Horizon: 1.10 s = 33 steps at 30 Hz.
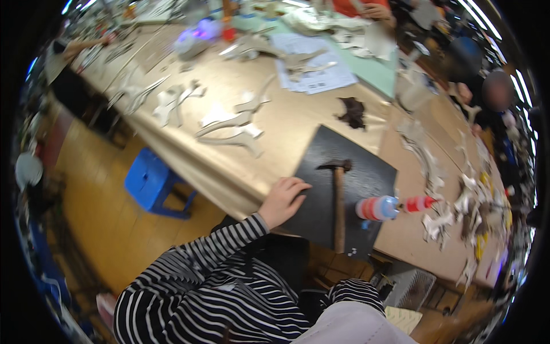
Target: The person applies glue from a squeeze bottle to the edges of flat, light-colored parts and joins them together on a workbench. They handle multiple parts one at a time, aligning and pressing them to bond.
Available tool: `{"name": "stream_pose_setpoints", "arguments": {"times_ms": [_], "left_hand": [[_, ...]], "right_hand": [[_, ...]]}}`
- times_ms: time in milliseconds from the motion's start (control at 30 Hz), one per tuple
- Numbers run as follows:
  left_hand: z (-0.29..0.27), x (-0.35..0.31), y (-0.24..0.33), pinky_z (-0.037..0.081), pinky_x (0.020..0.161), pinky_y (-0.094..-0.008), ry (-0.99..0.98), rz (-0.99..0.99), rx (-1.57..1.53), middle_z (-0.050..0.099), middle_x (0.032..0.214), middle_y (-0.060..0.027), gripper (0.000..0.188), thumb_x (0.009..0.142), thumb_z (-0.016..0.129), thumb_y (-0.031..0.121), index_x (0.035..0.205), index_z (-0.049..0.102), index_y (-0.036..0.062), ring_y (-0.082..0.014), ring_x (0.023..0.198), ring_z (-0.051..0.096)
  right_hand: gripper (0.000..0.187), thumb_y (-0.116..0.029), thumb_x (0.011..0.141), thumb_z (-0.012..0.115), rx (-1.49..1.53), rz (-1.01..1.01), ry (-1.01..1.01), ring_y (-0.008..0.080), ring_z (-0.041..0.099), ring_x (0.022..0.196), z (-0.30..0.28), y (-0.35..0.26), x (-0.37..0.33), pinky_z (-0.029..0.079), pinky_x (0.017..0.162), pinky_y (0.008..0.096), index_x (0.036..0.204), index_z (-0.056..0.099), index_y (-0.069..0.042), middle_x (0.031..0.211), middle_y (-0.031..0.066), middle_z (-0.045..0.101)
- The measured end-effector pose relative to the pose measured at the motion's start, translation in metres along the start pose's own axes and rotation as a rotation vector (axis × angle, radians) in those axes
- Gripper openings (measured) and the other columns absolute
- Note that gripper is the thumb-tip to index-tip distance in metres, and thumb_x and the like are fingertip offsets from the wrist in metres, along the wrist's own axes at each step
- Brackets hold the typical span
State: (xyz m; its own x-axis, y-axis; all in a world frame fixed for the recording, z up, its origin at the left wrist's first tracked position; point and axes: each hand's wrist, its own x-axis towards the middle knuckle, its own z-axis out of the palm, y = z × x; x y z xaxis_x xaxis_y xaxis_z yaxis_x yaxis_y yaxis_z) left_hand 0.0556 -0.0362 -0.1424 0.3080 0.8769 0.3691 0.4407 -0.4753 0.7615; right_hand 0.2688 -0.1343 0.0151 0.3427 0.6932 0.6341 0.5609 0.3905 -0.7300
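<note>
My left hand (282,202) rests at the left edge of a black board (366,166), its fingers stretched out and nothing held in them. A hammer (339,209) with a wooden handle and dark metal head lies on the board, just right of my fingertips. On the board's right side is a bottle (377,208) with a red band, a blue shoulder and a long red tip. Of my right arm only a striped sleeve (356,291) shows, low in the picture; that hand is hidden. Pale cloth (355,328) covers the area in front of it.
Cut pale pieces (235,123) lie across the table (217,163), with a dark brown piece (352,112) beyond the board. Printed sheets (315,71) lie farther back. A blue stool (152,180) stands at left. Other people work at the far side and right.
</note>
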Motion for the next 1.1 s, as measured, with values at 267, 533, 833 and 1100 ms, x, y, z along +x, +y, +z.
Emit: {"name": "stream_pose_setpoints", "arguments": {"times_ms": [267, 533, 833, 1100], "left_hand": [[-0.003, -0.002, 0.001, 0.042, 0.092, -0.0388, -0.026, -0.072, -0.046, 0.057, 0.107, -0.007, 0.029, 0.082, 0.063, 0.006, 0.111, 0.061, 0.0095, -0.028, 0.105, 0.052], [-0.003, 0.0, -0.001, 0.042, 0.091, -0.0387, -0.005, -0.07, -0.063, 0.057, 0.106, -0.0056, 0.028, 0.081, 0.063, 0.007, 0.109, 0.062, 0.0092, -0.0266, 0.104, 0.053], [-0.004, 0.0, -0.002, 0.043, 0.091, -0.0378, 0.015, -0.083, -0.09, 0.059, 0.105, -0.0044, 0.026, 0.083, 0.064, 0.007, 0.108, 0.062, 0.0104, -0.0257, 0.102, 0.054], [-0.003, -0.001, -0.002, 0.043, 0.091, -0.0375, 0.014, -0.085, -0.092, 0.059, 0.105, -0.0035, 0.026, 0.082, 0.064, 0.006, 0.108, 0.063, 0.0106, -0.0244, 0.102, 0.054]], "right_hand": [[0.017, -0.011, 0.089, 0.06, 0.05, 0.08, 0.074, 0.0163, 0.059, 0.085, 0.008, 0.022, 0.01, 0.047, 0.084, 0.031, 0.099, 0.061, 0.003, 0.091, 0.0087, 0.063], [0.019, -0.013, 0.09, 0.058, 0.039, 0.098, 0.074, 0.0172, 0.059, 0.086, 0.016, 0.03, 0.013, 0.046, 0.086, 0.0326, 0.101, 0.06, 0.003, 0.092, 0.0093, 0.063], [0.022, -0.015, 0.092, 0.056, 0.055, 0.12, 0.087, 0.0182, 0.058, 0.088, 0.024, 0.038, 0.018, 0.046, 0.088, 0.0343, 0.102, 0.059, 0.004, 0.094, 0.01, 0.062], [0.024, -0.017, 0.094, 0.054, 0.058, 0.115, 0.102, 0.019, 0.058, 0.089, 0.025, 0.042, 0.016, 0.045, 0.09, 0.0359, 0.104, 0.058, 0.004, 0.096, 0.0106, 0.062]]}}
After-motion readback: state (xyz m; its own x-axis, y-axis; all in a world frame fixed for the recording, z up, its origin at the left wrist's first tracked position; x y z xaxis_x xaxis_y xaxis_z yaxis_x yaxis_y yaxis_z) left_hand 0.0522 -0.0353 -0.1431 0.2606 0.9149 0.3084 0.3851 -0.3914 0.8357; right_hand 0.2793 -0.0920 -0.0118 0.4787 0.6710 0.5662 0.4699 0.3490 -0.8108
